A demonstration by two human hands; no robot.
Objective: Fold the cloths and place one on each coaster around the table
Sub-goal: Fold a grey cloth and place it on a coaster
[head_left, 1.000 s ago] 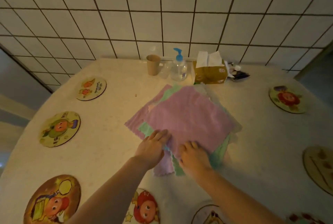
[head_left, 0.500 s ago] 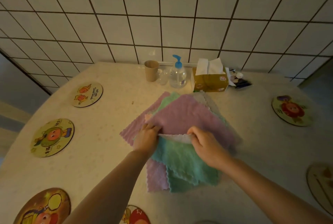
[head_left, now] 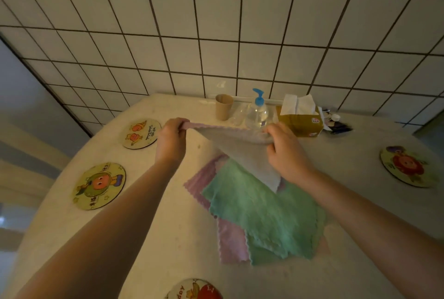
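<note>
Both hands hold a pink cloth (head_left: 240, 147) raised above the table, its pale underside toward me. My left hand (head_left: 171, 140) pinches one corner and my right hand (head_left: 286, 152) pinches the other, and the cloth hangs down between them. Under it a pile of cloths lies on the table, a green cloth (head_left: 262, 212) on top and pink ones (head_left: 230, 241) beneath. Round cartoon coasters lie around the table rim: two at the left (head_left: 140, 133) (head_left: 99, 185), one at the right (head_left: 408, 166), one at the near edge (head_left: 194, 290). None of them carries a cloth.
At the back of the pale round table (head_left: 149, 238), against the tiled wall, stand a paper cup (head_left: 224, 107), a clear pump bottle with a blue top (head_left: 257, 112), a yellow tissue box (head_left: 300, 120) and some small dark items (head_left: 336, 125).
Both hands took the near edge of the top pink cloth, peeled it off the pile and raised it up and away, uncovering the green cloth. The view tilted up.
</note>
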